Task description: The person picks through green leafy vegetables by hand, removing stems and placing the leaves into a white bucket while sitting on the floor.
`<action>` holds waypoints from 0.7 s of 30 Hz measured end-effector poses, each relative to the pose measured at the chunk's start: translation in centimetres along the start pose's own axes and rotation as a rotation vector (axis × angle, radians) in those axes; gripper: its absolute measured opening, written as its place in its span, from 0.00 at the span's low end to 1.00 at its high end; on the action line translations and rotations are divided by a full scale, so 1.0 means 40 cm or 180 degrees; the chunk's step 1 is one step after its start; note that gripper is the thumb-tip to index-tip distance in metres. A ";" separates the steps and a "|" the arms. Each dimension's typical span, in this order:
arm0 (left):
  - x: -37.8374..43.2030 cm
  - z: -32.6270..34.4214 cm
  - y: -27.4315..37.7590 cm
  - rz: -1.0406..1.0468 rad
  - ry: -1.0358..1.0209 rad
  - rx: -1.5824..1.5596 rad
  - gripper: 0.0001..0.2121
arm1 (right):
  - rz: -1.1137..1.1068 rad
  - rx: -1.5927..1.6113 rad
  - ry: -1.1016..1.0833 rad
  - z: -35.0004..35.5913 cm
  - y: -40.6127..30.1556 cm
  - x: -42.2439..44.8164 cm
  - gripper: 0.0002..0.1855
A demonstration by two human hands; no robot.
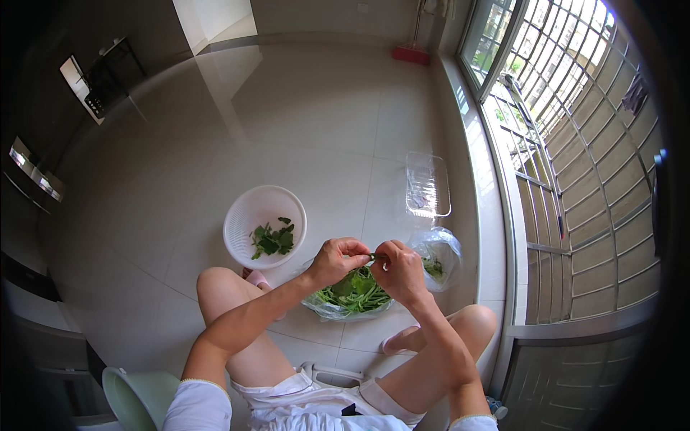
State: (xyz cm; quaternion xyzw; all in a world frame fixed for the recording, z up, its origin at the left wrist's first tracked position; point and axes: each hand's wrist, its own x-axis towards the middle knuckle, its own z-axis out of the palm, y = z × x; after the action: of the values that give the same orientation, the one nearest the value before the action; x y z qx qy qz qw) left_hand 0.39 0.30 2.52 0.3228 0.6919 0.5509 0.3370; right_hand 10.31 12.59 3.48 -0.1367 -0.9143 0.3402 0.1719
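Observation:
Between the fingertips of my left hand (337, 262) and my right hand (400, 269) a short green stem (377, 256) is pinched from both ends. Below them a clear plastic bag (345, 315) lies spread on the floor, heaped with leafy green vegetable stems (361, 293). To the left stands a white perforated plastic colander (234, 226) with some picked green leaves (274, 240) in its bottom. Right of my right hand, a second clear plastic bag (450, 250) holds a few green scraps (433, 268).
A clear plastic tray (427, 183) lies near the wall under the barred window (582, 161). A pale green bucket (135, 398) stands at lower left. At the far wall there is a red broom (411, 55). My slippered feet flank the bag of greens on the tiled floor (302, 134).

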 end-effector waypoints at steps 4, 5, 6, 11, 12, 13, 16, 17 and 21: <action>0.007 -0.005 -0.017 0.0273 0.0317 0.0215 0.06 | 0.0241 0.0770 -0.0067 0.000 0.036 0.003 0.05; 0.007 -0.010 -0.018 0.0216 0.0245 0.0212 0.06 | 0.0401 0.0950 -0.0167 -0.005 0.037 0.003 0.05; 0.007 -0.013 -0.021 0.0155 0.0187 0.0206 0.06 | 0.0552 0.1130 -0.0281 -0.014 0.033 0.005 0.05; 0.013 -0.012 -0.029 -0.0071 -0.0114 -0.0838 0.08 | 0.1314 0.2649 -0.0674 -0.015 0.045 0.002 0.06; 0.014 -0.014 -0.027 -0.0106 -0.0183 -0.0987 0.08 | 0.1333 0.2819 -0.0675 -0.018 0.044 0.004 0.06; 0.013 -0.014 -0.023 -0.0193 -0.0347 -0.1087 0.08 | 0.1351 0.2989 -0.0675 -0.023 0.041 0.007 0.06; 0.012 -0.013 -0.025 -0.0289 -0.0854 -0.1168 0.09 | 0.1456 0.3317 -0.0686 -0.029 0.035 0.011 0.06; 0.014 -0.009 -0.035 -0.0215 -0.0907 -0.1116 0.09 | 0.1501 0.3396 -0.0690 -0.030 0.033 0.012 0.05; 0.017 0.012 -0.070 -0.0114 -0.0781 -0.1257 0.08 | 0.1625 0.3621 -0.0675 -0.029 0.026 0.013 0.05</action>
State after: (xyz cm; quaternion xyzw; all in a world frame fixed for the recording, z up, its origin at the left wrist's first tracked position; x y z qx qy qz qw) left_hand 0.22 0.59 -0.37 0.3028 0.5302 0.6262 0.4849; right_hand 10.46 14.21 3.71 -0.2034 -0.5411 0.8150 0.0396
